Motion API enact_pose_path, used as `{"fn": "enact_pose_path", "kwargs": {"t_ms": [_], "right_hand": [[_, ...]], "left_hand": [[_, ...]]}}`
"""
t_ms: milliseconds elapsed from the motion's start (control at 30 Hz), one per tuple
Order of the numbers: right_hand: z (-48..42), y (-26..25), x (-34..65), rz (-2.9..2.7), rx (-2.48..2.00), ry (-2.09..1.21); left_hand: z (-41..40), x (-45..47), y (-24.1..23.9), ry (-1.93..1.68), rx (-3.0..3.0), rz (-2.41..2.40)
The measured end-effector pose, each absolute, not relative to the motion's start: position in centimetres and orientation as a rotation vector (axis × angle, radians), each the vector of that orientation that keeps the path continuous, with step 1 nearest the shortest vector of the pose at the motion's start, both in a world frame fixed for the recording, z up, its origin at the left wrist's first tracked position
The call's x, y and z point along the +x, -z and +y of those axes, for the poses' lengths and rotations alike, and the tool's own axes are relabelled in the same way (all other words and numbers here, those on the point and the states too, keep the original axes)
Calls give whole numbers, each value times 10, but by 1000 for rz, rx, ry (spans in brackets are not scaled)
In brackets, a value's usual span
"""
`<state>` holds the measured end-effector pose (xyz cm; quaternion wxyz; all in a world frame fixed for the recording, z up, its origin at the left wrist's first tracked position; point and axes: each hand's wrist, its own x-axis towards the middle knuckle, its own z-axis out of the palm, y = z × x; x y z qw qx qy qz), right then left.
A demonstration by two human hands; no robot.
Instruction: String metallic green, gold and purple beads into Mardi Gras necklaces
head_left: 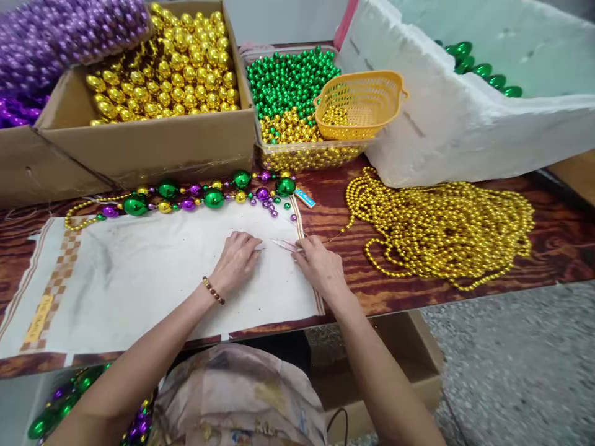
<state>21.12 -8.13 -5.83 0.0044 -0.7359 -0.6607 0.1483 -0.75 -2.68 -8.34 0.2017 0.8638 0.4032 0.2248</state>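
My left hand (pixel 238 257), with a beaded bracelet at the wrist, is over the white cloth (pixel 153 266). Its thumb and fingers are pinched together on something too small to make out. My right hand (pixel 320 263) is closed around small pointed scissors (pixel 284 244), whose silvery tip points left toward my left fingers. A thin strand runs from near the right hand to the pile of gold bead strings (pixel 446 229). Beyond the hands, a garland (pixel 188 201) of green, purple and gold beads lies along the cloth's far edge, with a few loose purple beads (pixel 273 209) at its right end.
At the back stand a cardboard box (pixel 153 145) of gold beads, a clear tub (pixel 307 145) of small green and gold beads with a yellow basket (pixel 360 105) on it, and a white foam box (pixel 418 136). A small blue packet (pixel 305 197) lies beside the garland.
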Motion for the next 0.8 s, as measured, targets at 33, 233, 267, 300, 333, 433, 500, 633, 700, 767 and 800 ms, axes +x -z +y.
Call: {"fn": "enact_pose_path", "kwargs": {"t_ms": [33, 233, 267, 300, 333, 433, 500, 633, 700, 767, 800], "right_hand": [[-81, 59, 212, -2096, -2292, -486], [-82, 64, 256, -1887, -2172, -424], [-81, 64, 268, -1868, -2194, -390], [-80, 64, 280, -1884, -2209, -373], [-78, 65, 290, -1930, -2209, -375], [-73, 68, 308, -2095, -2189, -408], [-73, 70, 312, -2126, -2188, -392], [-86, 74, 323, -1867, -2019, -354], [-93, 74, 329, -1577, -1875, -364], [-98, 71, 329, -1331, -1798, -329], [-99, 68, 326, -1254, -1779, -284]], "left_hand": [[-25, -7, 87, -606, 2429, 1141], [-17, -18, 91, -507, 2458, 1226], [-17, -19, 91, -506, 2440, 1214], [-16, -19, 90, -507, 2421, 1202], [-16, -20, 89, -512, 2405, 1192], [-16, -21, 85, -579, 2375, 1207], [-15, -27, 82, -639, 2359, 1236], [-13, -53, 79, -683, 2309, 1331], [-18, -62, 78, -680, 2295, 1397], [-28, -63, 78, -662, 2304, 1439], [-33, -60, 78, -643, 2315, 1444]]}}
